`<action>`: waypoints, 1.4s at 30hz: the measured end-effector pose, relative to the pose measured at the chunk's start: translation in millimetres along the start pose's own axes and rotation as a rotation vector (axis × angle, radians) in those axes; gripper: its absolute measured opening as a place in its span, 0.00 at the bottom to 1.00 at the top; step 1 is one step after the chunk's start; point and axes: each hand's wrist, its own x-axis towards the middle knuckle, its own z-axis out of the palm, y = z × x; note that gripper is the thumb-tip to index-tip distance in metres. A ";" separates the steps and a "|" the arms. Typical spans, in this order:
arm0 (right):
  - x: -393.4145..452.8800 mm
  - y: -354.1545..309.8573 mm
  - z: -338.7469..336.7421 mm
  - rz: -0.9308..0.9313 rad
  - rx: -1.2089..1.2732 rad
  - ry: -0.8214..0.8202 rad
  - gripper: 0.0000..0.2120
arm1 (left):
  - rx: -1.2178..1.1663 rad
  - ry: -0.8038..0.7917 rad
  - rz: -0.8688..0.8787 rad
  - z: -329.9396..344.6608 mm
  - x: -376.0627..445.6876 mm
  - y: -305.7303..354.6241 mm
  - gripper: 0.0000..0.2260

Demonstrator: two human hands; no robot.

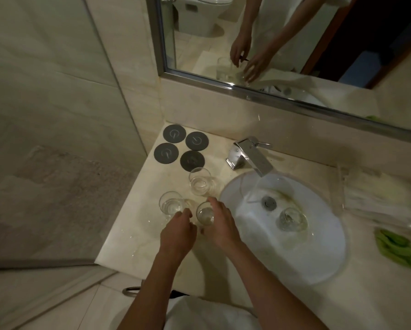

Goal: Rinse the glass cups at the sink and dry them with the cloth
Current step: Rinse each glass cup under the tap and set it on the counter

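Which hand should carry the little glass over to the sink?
The right hand, probably. It lies against the sink-side of the near glass, next to the sink. The left hand is on the far side, by another glass.

We see both hands over the tabletop (118,246) left of the sink (328,258): the left hand (178,234) and right hand (220,225) flank a glass cup (205,216). Two more cups (172,203) stand beside it, another glass (292,219) lies in the basin, and a green cloth (399,248) lies at the right.
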 end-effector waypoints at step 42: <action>49.6 270.0 -128.0 0.420 -0.162 -0.071 0.52 | 0.521 -0.512 0.357 159.4 102.7 178.1 0.24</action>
